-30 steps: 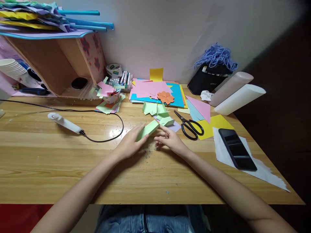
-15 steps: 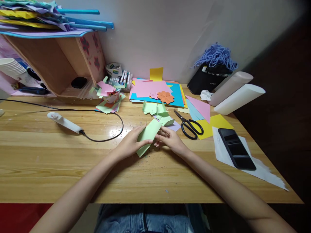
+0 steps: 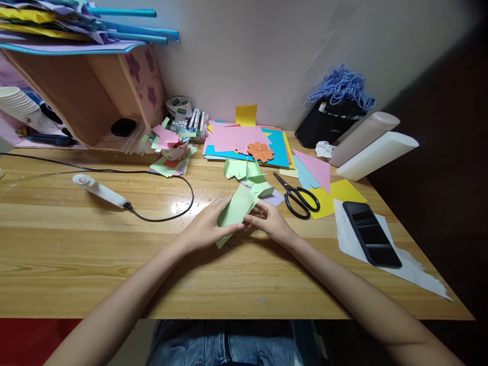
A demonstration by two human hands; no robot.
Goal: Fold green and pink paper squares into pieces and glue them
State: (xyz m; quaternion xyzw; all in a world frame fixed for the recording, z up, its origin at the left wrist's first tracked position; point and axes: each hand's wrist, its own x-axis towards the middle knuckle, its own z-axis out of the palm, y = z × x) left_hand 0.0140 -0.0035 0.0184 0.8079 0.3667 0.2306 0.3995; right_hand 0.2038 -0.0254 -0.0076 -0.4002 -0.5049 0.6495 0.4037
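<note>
A folded sheet of light green paper (image 3: 235, 207) is held slantwise just above the table between my hands. My left hand (image 3: 209, 223) grips its left side, thumb across the lower front and fingers behind. At the right edge, my right hand (image 3: 270, 219) pinches the paper with thumb and fingertips; some of those fingers are hidden. Just beyond the sheet lie folded light green paper pieces (image 3: 253, 180), with a lilac sheet (image 3: 275, 198) partly under them. Black-handled scissors (image 3: 299, 197) rest to the right of my right hand, apart from it.
A stack of coloured paper (image 3: 282, 150) bears an orange paper flower (image 3: 261, 151). On the left are a white corded glue gun (image 3: 101, 190), a cup of scraps (image 3: 176, 150) and an open box (image 3: 68, 96). Rightward lie a yellow sheet (image 3: 346, 195), a phone (image 3: 370, 234) and white rolls (image 3: 377, 155).
The green paper has shifted slightly and its fold has opened a little, with a flap now showing apart at the lower edge. Both hands keep their hold in nearly the same place.
</note>
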